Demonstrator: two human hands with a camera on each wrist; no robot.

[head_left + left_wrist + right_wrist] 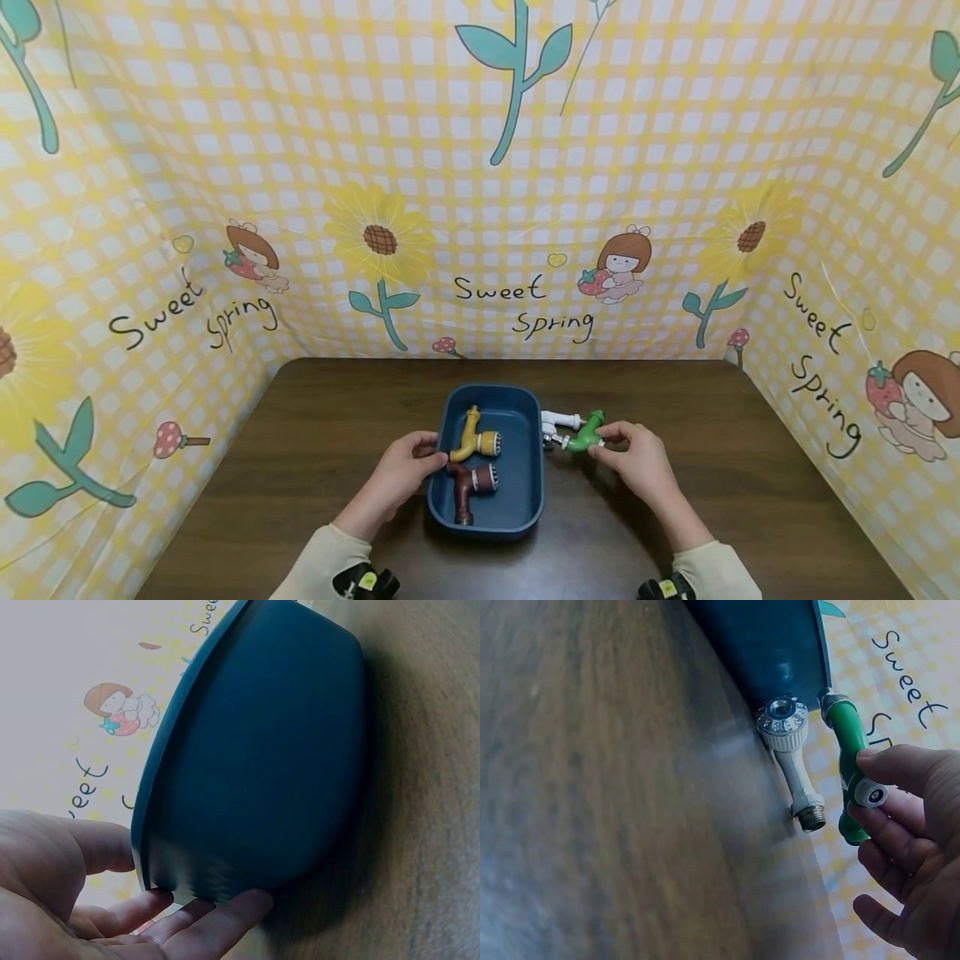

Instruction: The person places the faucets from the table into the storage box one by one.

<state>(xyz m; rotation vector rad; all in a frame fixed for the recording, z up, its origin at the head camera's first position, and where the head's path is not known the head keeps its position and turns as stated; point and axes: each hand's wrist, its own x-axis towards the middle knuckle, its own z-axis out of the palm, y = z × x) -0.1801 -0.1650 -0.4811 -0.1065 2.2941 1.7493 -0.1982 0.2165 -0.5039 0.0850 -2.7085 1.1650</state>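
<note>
A dark blue plastic bin (pixel 530 523) stands on the table with a yellow tap (pixel 469 436) and a brownish-red tap (pixel 464 486) lying inside it. My left hand (pixel 405 472) grips the bin's left side, thumb at the rim and fingertips against the outer wall (pixel 255 750). On the other side, my right hand (pixel 637 458) pinches a green tap (pixel 583 437) between thumb and fingers; in the right wrist view the green tap (pixel 849 742) is raised above the tabletop. A white tap (pixel 793 761) lies on the table close against the bin's right wall.
The dark wooden table (pixel 345 408) reaches back to a yellow checked cloth (pixel 480 208) printed with flowers and figures, which hangs behind it and along both sides. Black straps with small devices (pixel 366 581) sit on both wrists.
</note>
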